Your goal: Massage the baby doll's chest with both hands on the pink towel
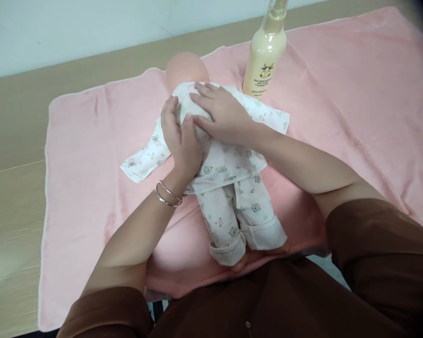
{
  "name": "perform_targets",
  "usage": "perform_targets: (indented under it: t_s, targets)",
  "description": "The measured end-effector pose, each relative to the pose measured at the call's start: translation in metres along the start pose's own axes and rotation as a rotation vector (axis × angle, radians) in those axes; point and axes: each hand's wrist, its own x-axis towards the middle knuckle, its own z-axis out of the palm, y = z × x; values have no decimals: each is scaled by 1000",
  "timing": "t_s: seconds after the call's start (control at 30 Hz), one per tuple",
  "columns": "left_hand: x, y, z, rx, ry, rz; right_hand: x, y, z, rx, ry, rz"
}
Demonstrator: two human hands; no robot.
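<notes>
A baby doll (187, 67) lies on a pink blanket, its bald head toward the wall and its feet toward me. It wears a white printed top (225, 169) with the sleeves spread out, and matching trousers (257, 206) with cuffs turned up. My left hand (181, 136) rests along the left side of the doll's torso, fingers extended. Across the upper torso lies my right hand (223, 112), flat with its fingers apart. The two thumbs come close together over the middle. Neither hand grips anything.
The pink blanket (81, 188) covers much of the wooden table (14, 136). A cream pump bottle (266, 56) of body wash stands on the blanket beyond the doll's right-hand sleeve. A pale wall (91, 28) rises behind the table.
</notes>
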Motion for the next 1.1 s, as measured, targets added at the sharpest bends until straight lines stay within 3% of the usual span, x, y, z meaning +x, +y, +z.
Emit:
perform_targets:
  t_s: [0.1,0.17,0.33,0.47,0.63,0.77,0.93,1.03,1.1]
  targets:
    - [13,-10,-2,33,20,-49,7,13,2,-39,23,163]
    - [25,-18,-4,72,-70,-75,4,11,5,-96,36,206]
    - [45,-21,-12,128,-154,-69,-19,-14,6,-156,38,107]
    - [34,-4,-14,229,-180,-16,-22,-20,-7,-159,-10,101]
    - [2,31,-11,394,-233,96,4,14,-10,-60,-96,212]
    - [7,44,-22,401,-210,7,-3,10,-9,-116,-18,135]
    - [43,18,-38,342,-91,-79,-28,-33,-38,-157,-37,136]
    - [47,1,-31,290,-144,-59,-15,-25,-38,-47,112,105]
    - [41,-5,-24,232,-184,-34,1,-6,-27,33,100,120]
